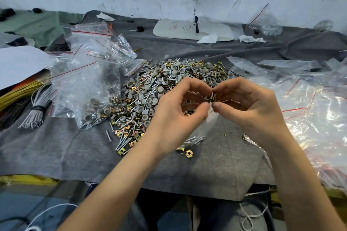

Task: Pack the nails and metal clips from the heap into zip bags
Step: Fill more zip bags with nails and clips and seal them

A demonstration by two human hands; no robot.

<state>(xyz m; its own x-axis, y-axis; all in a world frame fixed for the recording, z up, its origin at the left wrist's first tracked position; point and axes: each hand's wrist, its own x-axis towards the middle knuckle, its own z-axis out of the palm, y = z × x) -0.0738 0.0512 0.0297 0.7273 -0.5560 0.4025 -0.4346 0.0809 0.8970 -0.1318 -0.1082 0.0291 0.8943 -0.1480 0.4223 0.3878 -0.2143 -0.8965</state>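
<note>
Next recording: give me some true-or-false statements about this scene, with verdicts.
1. The left hand and the right hand both pinch a small zip bag by the heap. True.
2. The heap lies on bare wood. False: it lies on a grey cloth.
3. Empty zip bags lie left of the heap. True.
4. The grey strand bundle lies at the far right. False: it lies at the left.

1 L hand (174,116), 1 R hand (249,107), 1 heap (150,90), 1 tie bundle (36,112), many zip bags (88,73)
</note>
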